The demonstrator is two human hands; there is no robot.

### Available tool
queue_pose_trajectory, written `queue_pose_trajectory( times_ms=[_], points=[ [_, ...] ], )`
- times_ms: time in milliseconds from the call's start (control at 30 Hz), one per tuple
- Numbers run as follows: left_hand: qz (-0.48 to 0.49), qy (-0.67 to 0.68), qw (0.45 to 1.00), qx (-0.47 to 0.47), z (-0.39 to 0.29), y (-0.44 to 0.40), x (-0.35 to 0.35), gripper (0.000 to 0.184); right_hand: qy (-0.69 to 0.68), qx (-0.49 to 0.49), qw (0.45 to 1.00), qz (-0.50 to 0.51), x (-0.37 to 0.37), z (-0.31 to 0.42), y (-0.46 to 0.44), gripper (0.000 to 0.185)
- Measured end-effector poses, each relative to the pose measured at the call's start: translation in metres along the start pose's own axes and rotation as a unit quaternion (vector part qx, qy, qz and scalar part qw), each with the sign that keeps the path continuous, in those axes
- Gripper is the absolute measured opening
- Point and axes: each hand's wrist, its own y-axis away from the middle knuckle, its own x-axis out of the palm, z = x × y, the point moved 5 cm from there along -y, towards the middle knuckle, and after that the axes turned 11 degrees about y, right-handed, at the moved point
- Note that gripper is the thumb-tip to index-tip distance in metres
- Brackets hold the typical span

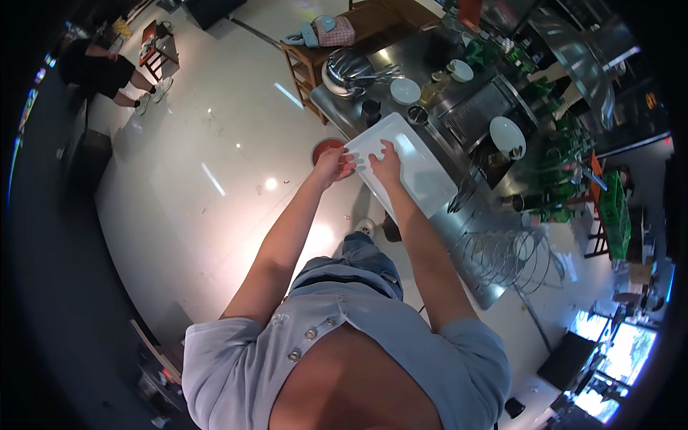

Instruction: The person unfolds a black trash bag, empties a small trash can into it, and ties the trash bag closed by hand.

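A white rectangular tray (423, 179) lies at the near edge of the metal counter, its left side reaching over the floor. My left hand (332, 166) is at the tray's left edge, fingers apart; whether it touches the rim I cannot tell. Above the tray's surface is my right hand (386, 166), with thumb and fingers bent and spread and nothing visible between them. Beyond the tray are a small dark cup (417, 114) and a black container (370, 111). Part of a red round container (328, 148) shows below, behind my left hand.
The metal counter (476, 215) holds white bowls (405, 91), a metal pot (349, 72), a wire rack (505, 254) and several green bottles (566, 154). A wooden table (380, 25) with a bag stands behind. A person (107, 72) is at the far left.
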Motion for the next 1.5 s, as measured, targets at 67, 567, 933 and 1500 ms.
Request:
queue_pose_trajectory(
  times_ms=[67,567,933,1500],
  points=[
    [-0.019,-0.016,1.000,-0.014,-0.002,-0.001,-0.002,0.025,0.065,-0.025,0.997,-0.023,-0.007,0.025,-0.027,0.068],
    [-0.014,0.005,0.993,-0.120,-0.032,-0.064,-0.024,0.032,0.118,0.029,0.993,-0.012,0.033,0.043,-0.125,0.065],
    [0.174,0.018,0.966,-0.192,-0.065,-0.128,-0.023,0.029,0.042,-0.087,0.986,-0.134,0.027,0.129,-0.017,0.055],
    [0.185,0.127,0.962,-0.158,-0.076,-0.124,-0.070,0.050,-0.140,0.085,0.964,-0.209,-0.006,0.103,-0.042,0.021]
  ],
)
